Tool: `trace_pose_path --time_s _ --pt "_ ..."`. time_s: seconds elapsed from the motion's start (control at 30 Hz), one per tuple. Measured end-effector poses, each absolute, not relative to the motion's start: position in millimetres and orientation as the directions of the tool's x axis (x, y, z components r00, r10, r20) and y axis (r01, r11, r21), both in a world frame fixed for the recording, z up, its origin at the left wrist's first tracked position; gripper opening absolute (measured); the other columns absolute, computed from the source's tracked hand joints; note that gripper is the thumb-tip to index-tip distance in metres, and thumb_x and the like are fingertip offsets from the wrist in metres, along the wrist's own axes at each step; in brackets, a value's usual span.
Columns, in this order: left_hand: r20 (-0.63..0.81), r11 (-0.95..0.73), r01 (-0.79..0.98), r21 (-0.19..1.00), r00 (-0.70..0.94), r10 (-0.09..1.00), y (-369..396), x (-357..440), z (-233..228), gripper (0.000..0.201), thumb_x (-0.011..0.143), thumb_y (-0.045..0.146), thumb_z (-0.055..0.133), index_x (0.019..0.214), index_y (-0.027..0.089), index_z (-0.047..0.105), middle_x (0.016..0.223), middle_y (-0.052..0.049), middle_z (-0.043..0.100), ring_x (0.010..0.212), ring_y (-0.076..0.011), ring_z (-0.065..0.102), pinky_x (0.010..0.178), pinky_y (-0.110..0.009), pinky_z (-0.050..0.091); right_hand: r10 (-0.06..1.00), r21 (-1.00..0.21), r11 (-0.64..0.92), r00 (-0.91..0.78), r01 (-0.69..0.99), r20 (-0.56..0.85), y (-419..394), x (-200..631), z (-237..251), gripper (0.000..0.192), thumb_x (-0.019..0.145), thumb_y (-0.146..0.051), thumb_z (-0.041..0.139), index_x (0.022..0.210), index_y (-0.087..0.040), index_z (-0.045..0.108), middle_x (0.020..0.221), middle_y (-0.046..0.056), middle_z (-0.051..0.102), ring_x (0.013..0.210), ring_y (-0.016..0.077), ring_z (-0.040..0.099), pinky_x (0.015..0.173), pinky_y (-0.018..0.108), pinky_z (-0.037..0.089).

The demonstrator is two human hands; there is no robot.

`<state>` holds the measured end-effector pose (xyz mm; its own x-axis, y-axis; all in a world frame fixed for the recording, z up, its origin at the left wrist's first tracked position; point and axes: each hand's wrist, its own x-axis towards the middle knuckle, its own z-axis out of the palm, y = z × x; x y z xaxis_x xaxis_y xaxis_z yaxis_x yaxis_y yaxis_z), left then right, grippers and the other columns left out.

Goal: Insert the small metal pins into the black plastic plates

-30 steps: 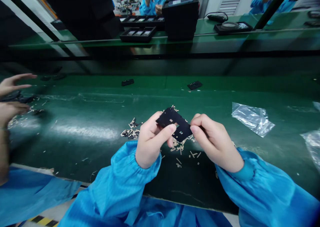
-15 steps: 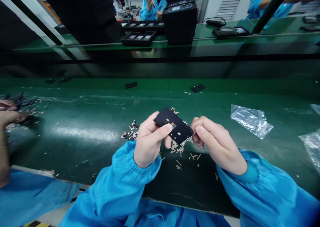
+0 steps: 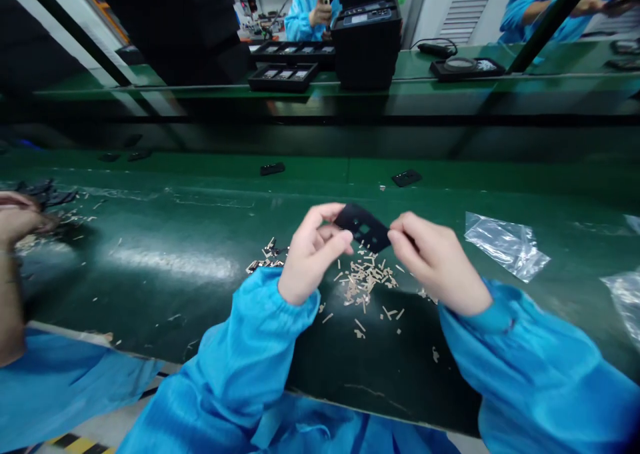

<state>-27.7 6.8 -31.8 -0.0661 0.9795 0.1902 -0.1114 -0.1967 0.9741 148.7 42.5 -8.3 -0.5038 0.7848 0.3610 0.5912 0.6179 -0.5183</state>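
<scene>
A thin black plastic plate with small square cut-outs hangs above the green conveyor belt, held between both hands. My left hand pinches its left edge with thumb and fingers. My right hand grips its right edge. Under the plate lies a scatter of small beige strips. A little heap of small dark and silver parts sits just left of my left hand. Both arms wear blue sleeves.
A co-worker's hand rests at the far left by a pile of black parts. Clear plastic bags lie at the right. Two black parts lie farther back. Black trays and a black box stand on the shelf behind.
Both hands have lifted the black plate up and away from me, tilting it flatter; the beige strips beneath are now uncovered. The co-worker's raised hand at the left dropped down.
</scene>
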Motion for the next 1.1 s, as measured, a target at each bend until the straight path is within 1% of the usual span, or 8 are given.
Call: trace_pose_path --time_s 0.13,0.27,0.4,0.57,0.77,0.9,1.0,1.1 --pt "0.251 -0.217 0.205 0.955 -0.159 0.955 33 -51 -44 0.024 0.081 0.025 0.052 0.104 0.017 0.051 0.097 -0.004 0.052 0.074 -0.0085 0.057 0.066 -0.021 0.047 0.887 -0.080 0.453 -0.440 0.888 0.139 109 148 -23 0.020 0.090 -0.024 0.035 0.083 -0.017 0.052 0.081 0.008 0.060 0.075 0.0194 0.057 0.064 0.028 0.037" --pt "0.222 -0.195 0.650 0.735 0.041 0.974 46 -66 -59 0.013 0.080 0.020 0.050 0.090 0.016 0.057 0.091 -0.004 0.053 0.078 -0.0120 0.055 0.068 -0.024 0.047 0.924 0.025 0.380 -0.380 0.925 0.034 167 145 -45 0.022 0.089 -0.024 0.040 0.097 -0.010 0.057 0.094 0.017 0.061 0.084 0.0259 0.059 0.066 0.032 0.040" --pt "0.128 -0.246 0.864 0.439 0.211 0.969 52 -67 -75 0.011 0.080 0.016 0.049 0.085 0.016 0.058 0.088 -0.004 0.053 0.083 -0.0156 0.055 0.079 -0.030 0.046 0.943 0.067 0.331 -0.328 0.941 -0.051 199 142 -60 0.027 0.089 -0.029 0.047 0.107 -0.011 0.054 0.102 0.011 0.059 0.089 0.0200 0.058 0.075 0.036 0.047" --pt "0.109 -0.289 0.886 0.363 0.268 0.957 53 -65 -82 0.010 0.079 0.016 0.051 0.084 0.016 0.059 0.087 -0.005 0.054 0.084 -0.0183 0.054 0.078 -0.032 0.046 0.951 0.030 0.296 -0.292 0.955 -0.102 210 135 -61 0.029 0.088 -0.032 0.051 0.109 -0.013 0.054 0.106 0.007 0.058 0.091 0.0176 0.058 0.078 0.038 0.049" --pt "0.122 -0.348 0.884 0.313 0.326 0.937 56 -60 -90 0.010 0.077 0.020 0.057 0.087 0.017 0.060 0.091 -0.007 0.053 0.090 -0.0218 0.051 0.080 -0.035 0.045 0.824 -0.106 0.541 -0.551 0.834 -0.133 154 123 -46 0.021 0.086 -0.027 0.049 0.100 -0.016 0.061 0.100 0.008 0.064 0.092 0.0193 0.060 0.081 0.031 0.045" --pt "0.159 -0.341 0.880 0.329 0.305 0.939 60 -60 -95 0.013 0.081 0.017 0.049 0.081 0.017 0.062 0.087 -0.006 0.053 0.087 -0.0197 0.051 0.080 -0.032 0.044 0.733 -0.205 0.638 -0.667 0.742 -0.133 99 125 -33 0.020 0.085 -0.027 0.049 0.095 -0.017 0.062 0.094 0.007 0.066 0.083 0.0191 0.061 0.073 0.028 0.045" --pt "0.209 -0.316 0.875 0.367 0.254 0.944 61 -62 -93 0.019 0.084 0.016 0.044 0.080 0.018 0.063 0.086 -0.005 0.054 0.085 -0.0177 0.052 0.079 -0.030 0.043 0.723 -0.274 0.639 -0.683 0.718 -0.105 68 133 -25 0.021 0.086 -0.028 0.047 0.097 -0.017 0.061 0.093 0.006 0.065 0.081 0.0184 0.061 0.071 0.028 0.045" --pt "0.255 -0.292 0.855 0.429 0.196 0.947 61 -65 -88 0.019 0.084 0.018 0.044 0.081 0.019 0.063 0.079 -0.003 0.054 0.077 -0.0151 0.053 0.073 -0.027 0.043 0.742 -0.427 0.593 -0.669 0.683 -0.038 51 141 -22 0.021 0.087 -0.028 0.046 0.098 -0.017 0.059 0.092 0.006 0.065 0.081 0.0176 0.061 0.072 0.029 0.046"
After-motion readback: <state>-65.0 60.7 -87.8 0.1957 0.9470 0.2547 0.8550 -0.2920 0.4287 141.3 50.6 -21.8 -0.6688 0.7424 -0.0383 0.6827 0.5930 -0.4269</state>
